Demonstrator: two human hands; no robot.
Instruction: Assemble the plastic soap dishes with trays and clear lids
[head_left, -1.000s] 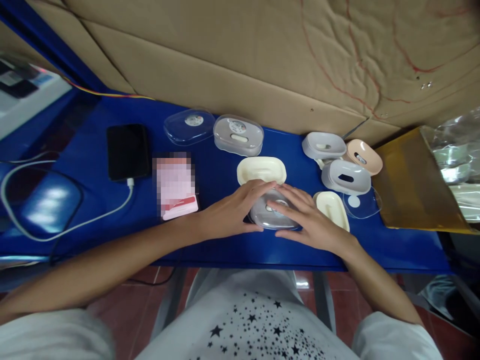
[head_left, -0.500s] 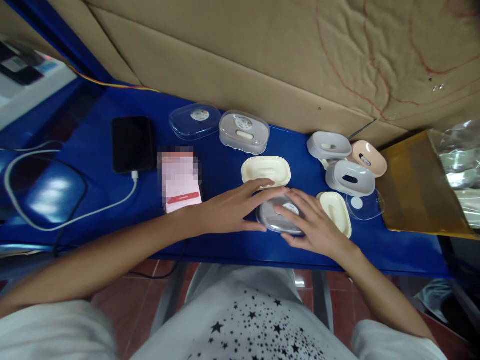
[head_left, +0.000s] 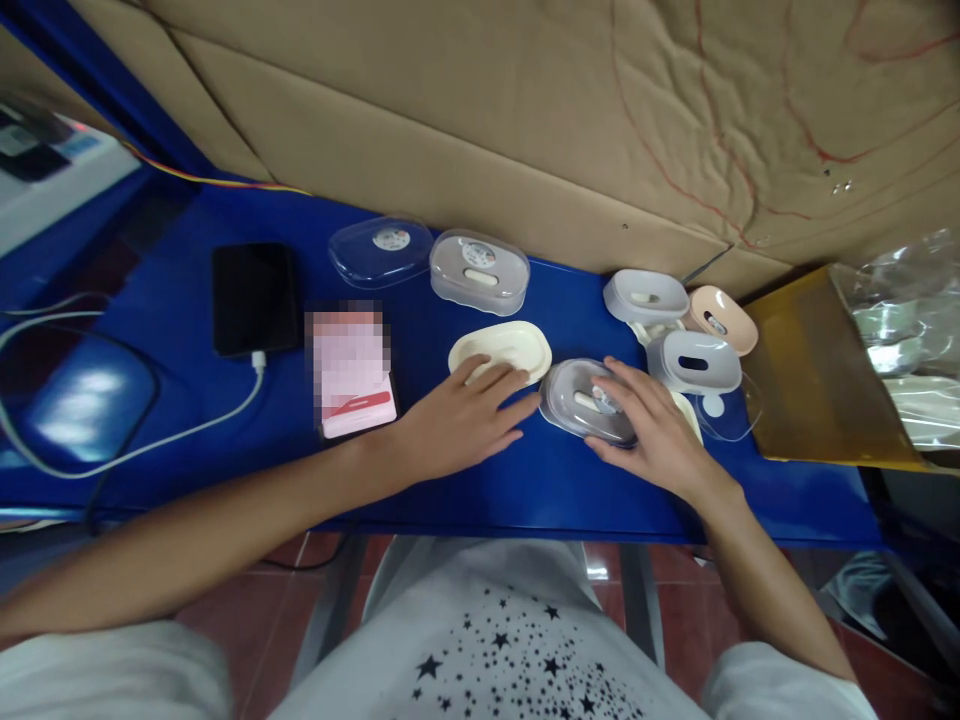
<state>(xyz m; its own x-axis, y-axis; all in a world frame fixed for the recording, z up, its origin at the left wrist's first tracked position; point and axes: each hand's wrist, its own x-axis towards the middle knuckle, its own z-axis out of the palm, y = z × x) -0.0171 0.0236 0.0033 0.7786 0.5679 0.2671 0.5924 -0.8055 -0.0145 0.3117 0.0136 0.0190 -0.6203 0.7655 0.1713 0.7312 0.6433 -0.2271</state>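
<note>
My left hand [head_left: 465, 420] lies flat with its fingers apart, the fingertips resting on the near rim of a cream oval soap dish [head_left: 517, 345]. My right hand [head_left: 649, 435] sits over a grey oval soap box with a clear lid [head_left: 574, 397], its fingers across the lid and its thumb at the near side. Beneath that hand, a second cream soap dish [head_left: 686, 412] is mostly hidden. Nearby stand a white-grey dish with a dark slot [head_left: 694, 362], a white-grey dish [head_left: 645, 296], a peach dish [head_left: 724, 320] and a clear lid [head_left: 731, 412].
Farther left on the blue table [head_left: 570, 500] lie a clear lid [head_left: 380, 252], a lidded grey box [head_left: 480, 272], a black phone [head_left: 255, 298] with a white cable [head_left: 150, 440], and a pixelated pink card [head_left: 349, 370]. Cardboard [head_left: 450, 130] lines the back, with an amber envelope [head_left: 817, 370] at right.
The grey box has slid right under my right hand. The cream dish has shifted left and turned slightly under my left fingers, and my hands have moved apart.
</note>
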